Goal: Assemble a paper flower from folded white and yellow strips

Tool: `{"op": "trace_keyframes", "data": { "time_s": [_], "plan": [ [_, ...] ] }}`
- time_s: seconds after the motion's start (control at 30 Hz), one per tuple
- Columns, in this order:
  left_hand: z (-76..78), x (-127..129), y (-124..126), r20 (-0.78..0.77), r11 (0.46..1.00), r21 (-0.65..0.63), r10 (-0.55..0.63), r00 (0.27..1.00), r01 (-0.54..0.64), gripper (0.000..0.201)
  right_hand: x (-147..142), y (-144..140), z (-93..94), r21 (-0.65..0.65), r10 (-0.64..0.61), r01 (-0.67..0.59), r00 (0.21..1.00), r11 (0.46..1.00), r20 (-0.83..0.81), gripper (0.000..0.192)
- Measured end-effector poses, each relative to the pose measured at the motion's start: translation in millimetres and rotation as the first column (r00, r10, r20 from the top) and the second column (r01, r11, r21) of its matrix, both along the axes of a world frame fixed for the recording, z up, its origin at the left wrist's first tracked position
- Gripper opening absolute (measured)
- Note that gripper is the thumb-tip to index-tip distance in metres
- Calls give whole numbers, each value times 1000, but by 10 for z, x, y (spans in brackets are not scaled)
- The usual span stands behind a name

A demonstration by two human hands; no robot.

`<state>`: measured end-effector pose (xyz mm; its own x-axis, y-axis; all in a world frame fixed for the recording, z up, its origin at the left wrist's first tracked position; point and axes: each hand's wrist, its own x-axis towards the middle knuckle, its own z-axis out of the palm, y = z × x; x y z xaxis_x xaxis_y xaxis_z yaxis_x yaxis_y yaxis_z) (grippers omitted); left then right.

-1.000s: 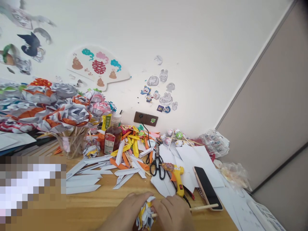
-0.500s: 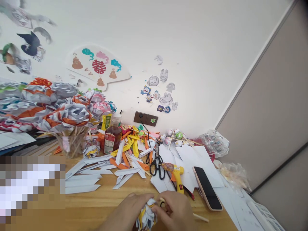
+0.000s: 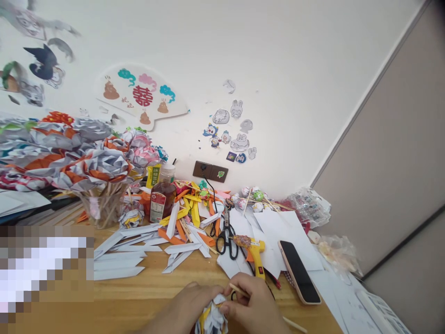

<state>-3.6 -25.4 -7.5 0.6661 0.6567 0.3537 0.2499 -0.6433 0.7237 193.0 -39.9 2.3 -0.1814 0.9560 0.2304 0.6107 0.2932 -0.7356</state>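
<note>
While the left hand (image 3: 194, 299) grips one white-and-yellow paper flower (image 3: 212, 319), the right hand (image 3: 256, 301) – fingers closed on a wooden stick (image 3: 239, 291) – is beside it; yellow glue gun (image 3: 256, 255) beyond.

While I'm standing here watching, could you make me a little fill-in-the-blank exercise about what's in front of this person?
1. The left hand holds a folded paper flower coloured white and ____.
2. The thin wooden stick is held in the ____ hand.
3. Lying just left of the yellow glue gun is a black-handled pair of ____.
4. The large central symbol on the fan-shaped cutout is coloured ____.

Missing words: yellow; right; scissors; red.
</note>
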Motion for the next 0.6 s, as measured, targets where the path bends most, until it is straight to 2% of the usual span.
{"op": "trace_keyframes", "data": {
  "time_s": [0.07, 0.17, 0.3, 0.37, 0.47, 0.53, 0.6],
  "plan": [
    [-38, -2, 0, -10, 1000, -31, -2, 1000, 2, 63, -2, 0, -3, 30, -11, 11, 1000, 1000, 20, 67],
    [-165, 16, 21, 42, 997, -58, 54, 998, -51, 74, 16, -5, 15, 180, -40, 20, 993, 983, 107, 63],
    [-309, 81, 88, 102, 989, -116, 101, 990, -89, 73, 74, -33, 71, 405, -97, 25, 983, 914, 158, 44],
    [-318, 112, 114, 125, 981, -168, 116, 985, -94, 68, 89, -55, 88, 500, -151, 53, 976, 864, 158, 33],
    [-267, 131, 127, 153, 962, -256, 142, 978, -100, 61, 64, -80, 86, 578, -218, 75, 959, 813, 183, 28],
    [-226, 125, 126, 146, 953, -278, 166, 975, -121, 60, 20, -81, 86, 600, -215, 29, 946, 799, 241, 31],
    [-203, 115, 126, 142, 953, -284, 153, 978, -108, 59, -31, -74, 101, 627, -163, -77, 934, 775, 317, 36]
  ]
}}
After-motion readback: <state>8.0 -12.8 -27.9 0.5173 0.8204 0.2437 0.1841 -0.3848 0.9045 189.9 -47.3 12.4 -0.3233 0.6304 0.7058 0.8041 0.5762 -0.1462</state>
